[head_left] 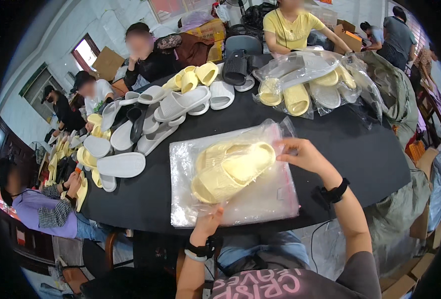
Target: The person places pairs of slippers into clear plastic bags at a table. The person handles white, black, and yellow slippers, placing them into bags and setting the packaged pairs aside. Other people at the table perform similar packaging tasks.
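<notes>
A pair of yellow slide slippers (238, 172) lies inside a clear plastic bag (215, 149) in front of me. It rests over a stack of flat clear bags (183, 202) on the black table. My right hand (300, 155) pinches the bag's right end, beside the slippers' heels. At the near side, my left hand (208, 223) grips the bag's lower edge with its thumb up; its other fingers are partly hidden.
Loose grey slippers (121, 164) and yellow ones heap along the table's left and far side. Several bagged slippers (296, 99) pile up at the far right. Co-workers sit around the table, one in purple (56, 214) holding a yellow slipper. Green sacking (395, 199) hangs at the right edge.
</notes>
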Available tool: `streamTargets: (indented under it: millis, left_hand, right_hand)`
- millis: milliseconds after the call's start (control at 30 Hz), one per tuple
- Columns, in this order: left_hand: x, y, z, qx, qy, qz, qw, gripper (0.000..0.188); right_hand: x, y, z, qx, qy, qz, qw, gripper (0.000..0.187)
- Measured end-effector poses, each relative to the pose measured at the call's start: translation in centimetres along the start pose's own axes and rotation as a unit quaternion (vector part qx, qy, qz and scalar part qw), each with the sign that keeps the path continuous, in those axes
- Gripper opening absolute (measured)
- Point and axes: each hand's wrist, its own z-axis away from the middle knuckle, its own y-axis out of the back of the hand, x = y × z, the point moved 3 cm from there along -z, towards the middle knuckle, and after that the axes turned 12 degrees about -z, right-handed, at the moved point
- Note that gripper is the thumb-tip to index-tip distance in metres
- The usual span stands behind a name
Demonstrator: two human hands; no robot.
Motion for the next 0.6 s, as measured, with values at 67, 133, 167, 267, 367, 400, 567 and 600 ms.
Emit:
streamTargets:
  millis: [67,133,167,267,367,400,567,600]
  left_hand:
    - [-0.1,0.0,-0.2,-0.018,0.022,0.039,0.999,0.058]
    - [0.2,0.4,-0.3,0.003,0.014,0.060,0.998,0.054]
    - [0.6,0.5,-0.6,0.033,-0.008,0.062,0.998,0.053]
    - [0.9,0.9,-0.9,0.055,-0.031,0.080,0.995,0.049]
    - [0.8,1.0,-0.6,-0.004,0.011,0.119,0.993,0.046]
    - [0.7,1.0,-0.6,-0.030,0.032,0.133,0.990,0.046]
    - [3.1,3.2,-0.6,0.032,-0.036,-0.046,0.998,0.043]
    - [4.2,4.4,-0.4,0.038,-0.052,-0.113,0.992,0.044]
  right_hand:
    - [-0.5,0.1,0.4,-0.044,0.104,-0.036,0.993,0.019]
    - [-1.3,0.8,1.2,-0.076,0.172,-0.081,0.979,0.013]
    - [-1.0,1.2,2.0,-0.081,0.166,-0.105,0.977,0.012]
    - [0.8,1.9,5.0,-0.141,0.203,-0.064,0.967,0.011]
    - [3.1,0.9,7.3,-0.207,0.176,0.054,0.961,0.010]
    - [4.2,0.5,8.2,-0.201,0.156,0.083,0.964,0.010]
    - [2.7,-0.9,10.6,-0.151,0.096,0.180,0.967,0.032]
    - [2.5,-1.0,10.7,-0.124,0.084,0.174,0.973,0.037]
